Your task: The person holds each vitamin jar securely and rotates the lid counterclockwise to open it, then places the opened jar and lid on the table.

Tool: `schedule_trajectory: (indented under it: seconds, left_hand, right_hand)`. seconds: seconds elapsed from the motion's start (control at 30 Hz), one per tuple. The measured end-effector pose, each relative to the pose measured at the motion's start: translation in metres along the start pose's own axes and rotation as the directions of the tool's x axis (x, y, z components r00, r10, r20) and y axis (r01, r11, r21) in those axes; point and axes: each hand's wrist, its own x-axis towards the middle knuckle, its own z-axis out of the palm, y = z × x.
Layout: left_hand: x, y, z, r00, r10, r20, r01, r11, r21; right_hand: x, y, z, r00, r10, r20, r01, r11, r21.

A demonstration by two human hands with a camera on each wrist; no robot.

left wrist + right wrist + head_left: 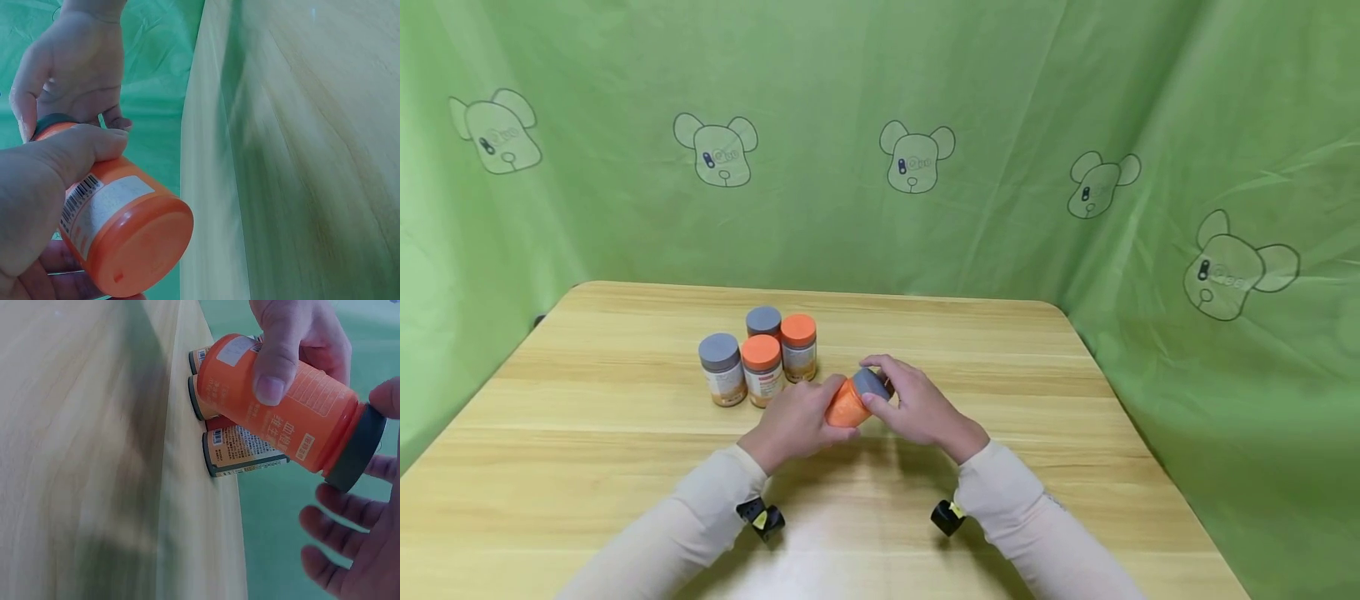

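Observation:
My left hand [796, 421] grips an orange jar [847, 406] round its body, thumb across the printed side. In the right wrist view the orange jar [281, 412] is tilted above the table, with a white barcode label near its base. Its dark grey lid [357, 448] sits on the end towards my right hand [917, 406]. The right thumb and a fingertip pinch this lid at its rim, while the other right fingers [331, 531] are spread loosely apart from it. The left wrist view shows the jar's bottom [147, 244] turned towards the camera.
Left of the hands, several jars stand upright in a close group: a front grey-lidded jar [724, 371], a front orange-lidded jar [762, 371], and others behind. They stand on a light wooden table [1000, 358]. A green curtain [820, 225] hangs behind and beside it.

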Motion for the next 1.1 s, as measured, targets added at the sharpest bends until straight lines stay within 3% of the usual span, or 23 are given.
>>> schedule_trajectory:
  seconds: [0.17,0.27,0.53,0.77,1.1]
  left_hand:
    - [0.002,0.002,0.000,1.000,-0.006,0.006,0.006,1.000,0.013]
    - [0.004,0.003,-0.001,1.000,-0.012,0.013,0.011,1.000,0.008]
    - [0.007,0.005,-0.003,1.000,0.001,-0.013,-0.001,1.000,0.027]
    - [0.007,0.006,-0.004,1.000,0.006,0.012,-0.007,1.000,0.025]
    - [0.004,0.005,-0.001,1.000,0.005,0.005,-0.005,0.999,0.040]
  right_hand:
    - [0.000,-0.003,-0.003,0.998,0.069,-0.004,-0.069,0.990,-0.126]
    - [0.002,-0.005,-0.005,0.995,0.095,-0.012,-0.096,0.988,-0.124]
    - [0.001,-0.002,-0.012,0.999,-0.038,0.011,0.038,0.999,-0.021]
    - [0.002,-0.007,-0.017,0.999,0.040,0.036,-0.036,0.993,-0.109]
    - [-0.003,-0.005,-0.014,0.997,-0.027,0.066,0.028,0.999,-0.016]
